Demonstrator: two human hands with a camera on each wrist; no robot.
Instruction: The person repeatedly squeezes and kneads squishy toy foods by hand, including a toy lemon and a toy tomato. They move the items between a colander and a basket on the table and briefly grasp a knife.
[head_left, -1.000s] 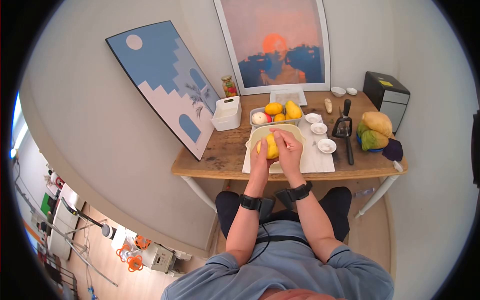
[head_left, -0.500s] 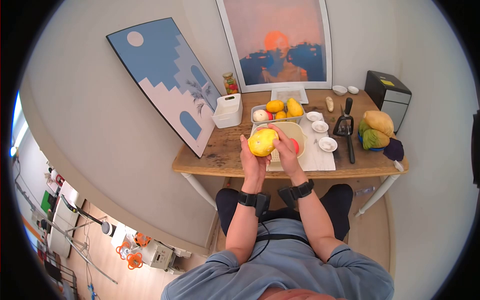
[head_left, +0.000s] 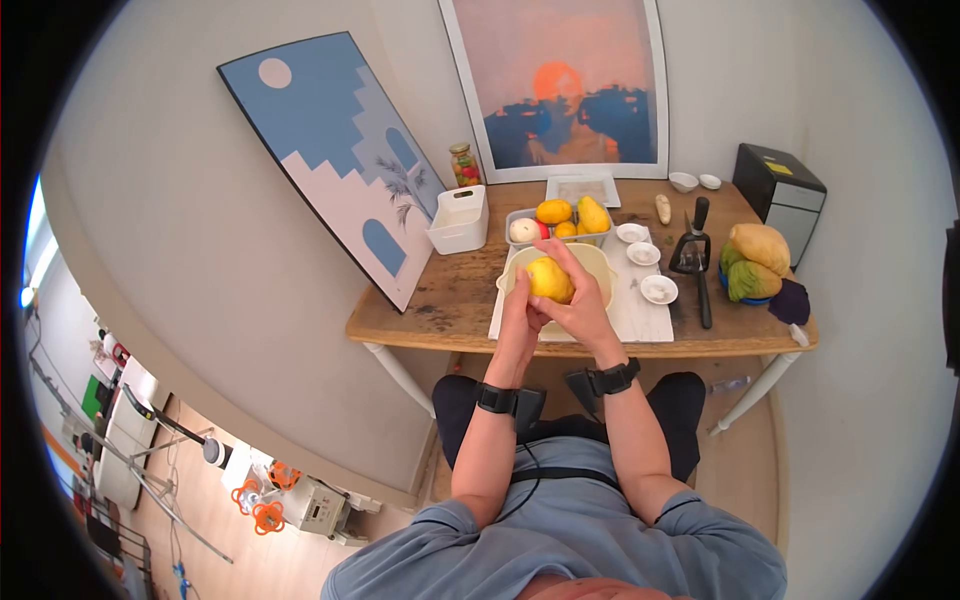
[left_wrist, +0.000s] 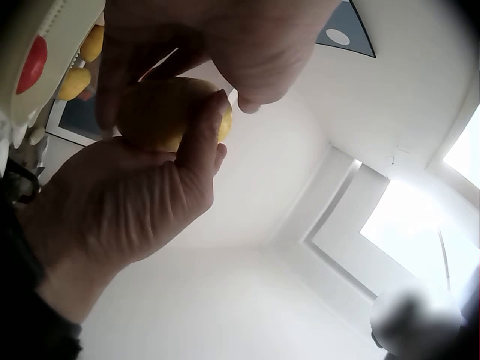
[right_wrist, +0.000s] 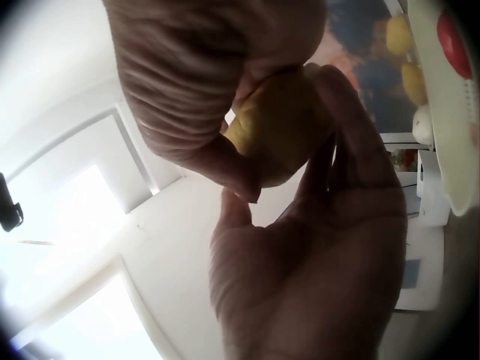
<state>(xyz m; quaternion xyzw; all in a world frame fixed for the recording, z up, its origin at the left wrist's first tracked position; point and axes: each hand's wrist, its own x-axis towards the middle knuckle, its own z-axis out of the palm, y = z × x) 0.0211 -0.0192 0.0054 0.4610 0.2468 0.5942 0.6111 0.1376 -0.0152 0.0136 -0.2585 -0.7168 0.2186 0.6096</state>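
1. Left hand (head_left: 513, 322) and right hand (head_left: 582, 314) grip a rounded yellow fruit (head_left: 550, 280) between them, raised near the cream plastic basin (head_left: 600, 268).
2. A loosened grip could drop it past the wooden table (head_left: 435, 285) front edge.

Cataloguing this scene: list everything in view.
Table: 1, brown, centre
Basin: 1, cream, table front
Fruit: 1, yellow, held near basin
Red thing: 1, red, in basin
Mat: 1, white, under basin
Tray: 1, grey, behind basin
Produce: several, mostly yellow, in tray
Plate: 1, white, back
Bin: 1, white, table left
Jar: 1, multicoloured, behind bin
Dishes: 5, white, right
Tools: uncertain, black, right
Bowl: 1, blue, under vegetables
Purple thing: 1, purple, right
Beige piece: 1, beige, back right
Box: 1, mostly black, right
Pictures: 2, multicoloured, back
Equipment: several, mixed, left
Wristbands: 2, black, worn
Shirt: 1, blue, bottom
Left hand: 1, bare, on fruit
Right hand: 1, bare, on fruit
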